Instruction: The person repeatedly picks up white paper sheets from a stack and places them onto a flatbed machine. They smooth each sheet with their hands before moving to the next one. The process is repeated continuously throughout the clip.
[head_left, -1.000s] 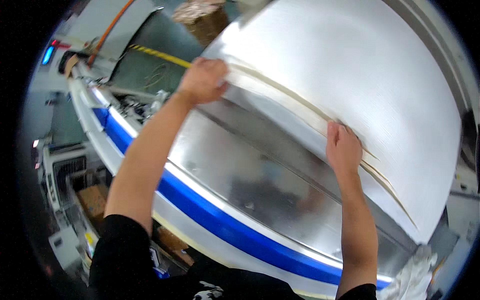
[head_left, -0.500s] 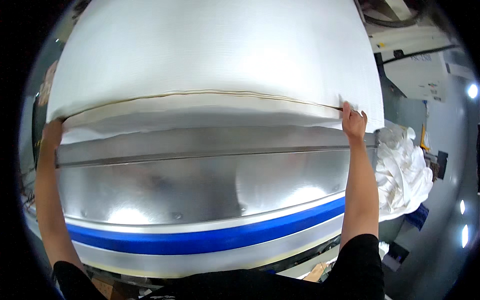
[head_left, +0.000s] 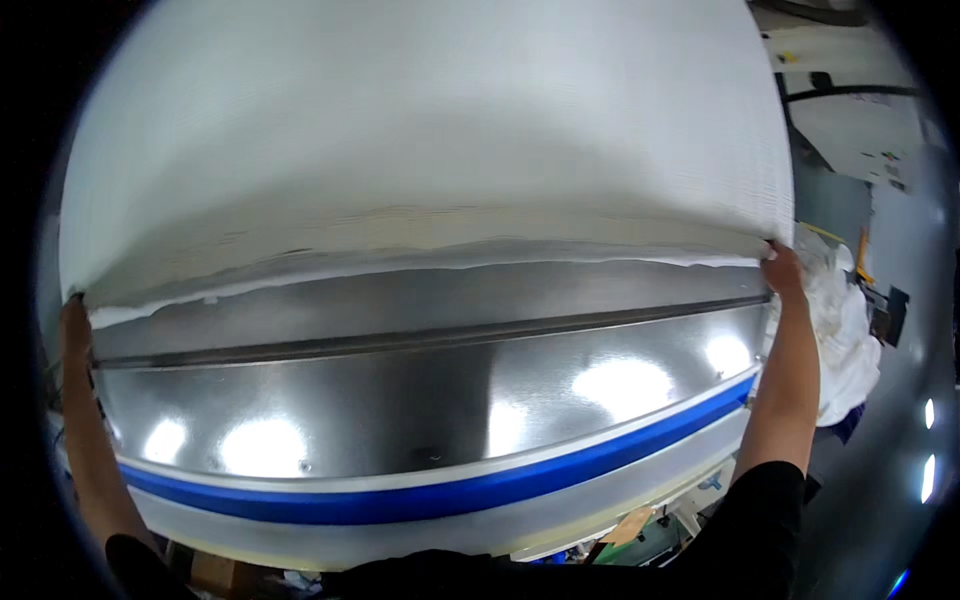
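One broad, white, finely ribbed cloth sheet (head_left: 440, 120) spreads away from the person, beyond one shiny silver metal panel (head_left: 400, 405). Its near edge runs left to right, the left end slightly closer. Two hands grip that edge — the left hand (head_left: 75, 328) and right hand (head_left: 784, 268), fingers closed on opposite ends. One long blue strip (head_left: 420, 506) borders the panel. Lower left, one brown box-shaped container (head_left: 222, 577) shows no readable contents — too dark.
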